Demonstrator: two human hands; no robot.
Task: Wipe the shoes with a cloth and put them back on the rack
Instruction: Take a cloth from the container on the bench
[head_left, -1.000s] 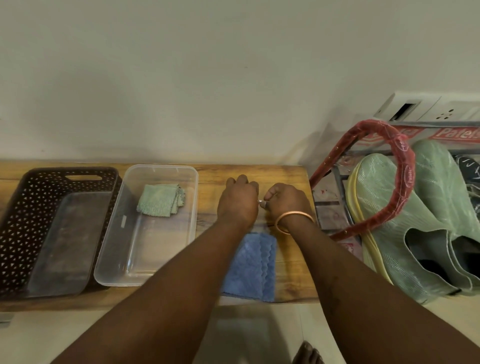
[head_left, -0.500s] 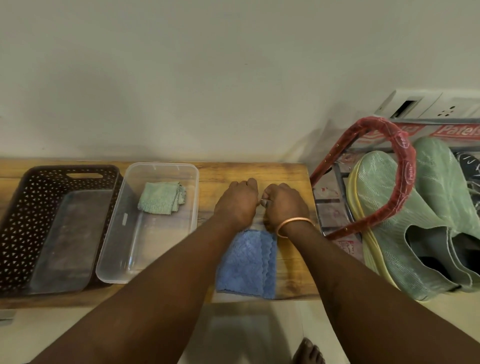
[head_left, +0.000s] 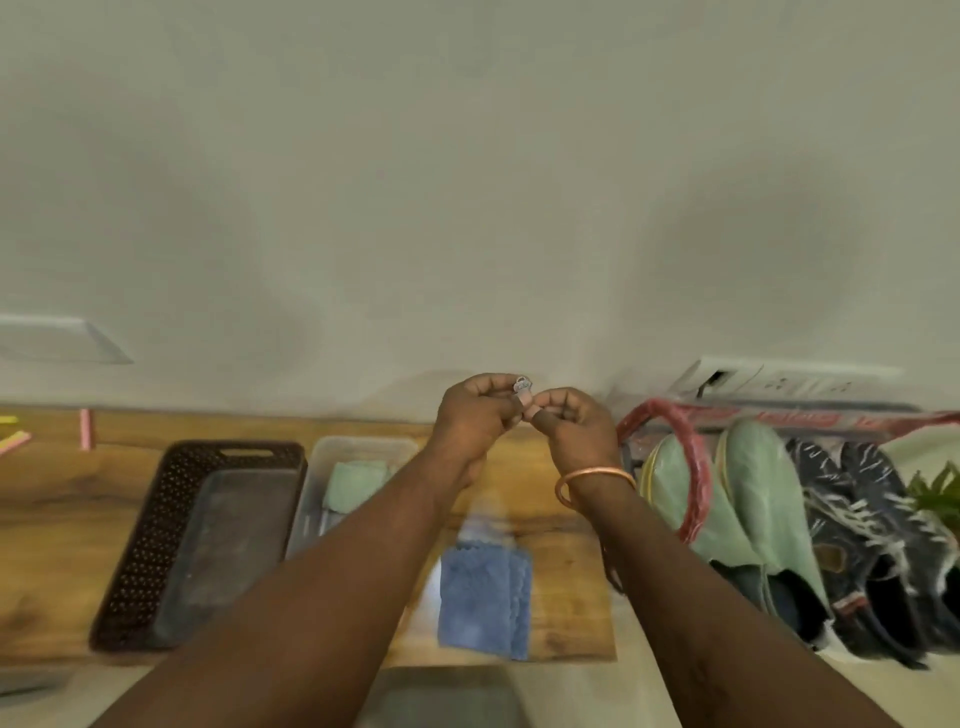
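Along the wall we see the bench (head_left: 52, 545), with the rack (head_left: 693, 467) and its green shoes (head_left: 737, 493) to the right; on the bench sit a basket (head_left: 156, 545), a tub (head_left: 311, 499) and the blue cloth (head_left: 483, 597), lying flat. Above the bench our left hand (head_left: 475, 418) and right hand (head_left: 574, 434) meet, fingers curled, together pinching a small silvery thing (head_left: 522, 386).

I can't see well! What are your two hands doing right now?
Left hand: pinches a small silvery thing.
Right hand: pinches the same thing.
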